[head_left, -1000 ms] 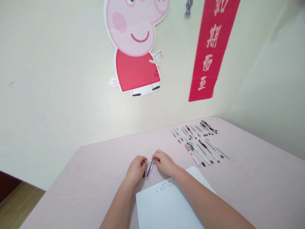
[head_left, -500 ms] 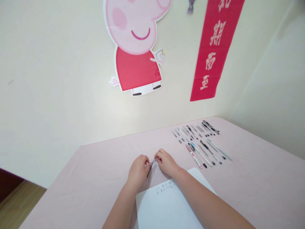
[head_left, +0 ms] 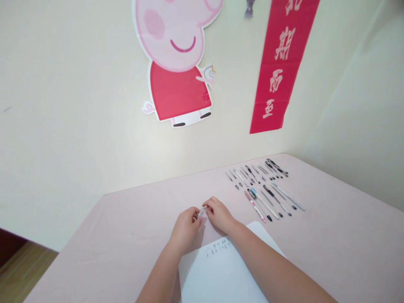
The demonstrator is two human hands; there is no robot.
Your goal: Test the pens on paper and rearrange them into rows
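Both my hands meet over the pink table (head_left: 126, 235), just beyond a white sheet of paper (head_left: 217, 273) with a few small marks at its top. My left hand (head_left: 186, 228) is curled closed, and my right hand (head_left: 219, 213) pinches from the other side. Between their fingertips shows the clear end of a pen (head_left: 201, 213); the rest of it is hidden under my left hand. Two rows of several pens (head_left: 263, 189) lie side by side to the right, apart from my hands.
The table stands in a corner of cream walls. A pink cartoon pig cutout (head_left: 178, 63) and a red banner with pale characters (head_left: 279, 63) hang on the back wall. Wooden floor (head_left: 19, 273) shows past the table's left edge.
The dark pen that hung visibly between my hands has been drawn into my left hand; only its clear tip shows now. My hands have closed in on each other.
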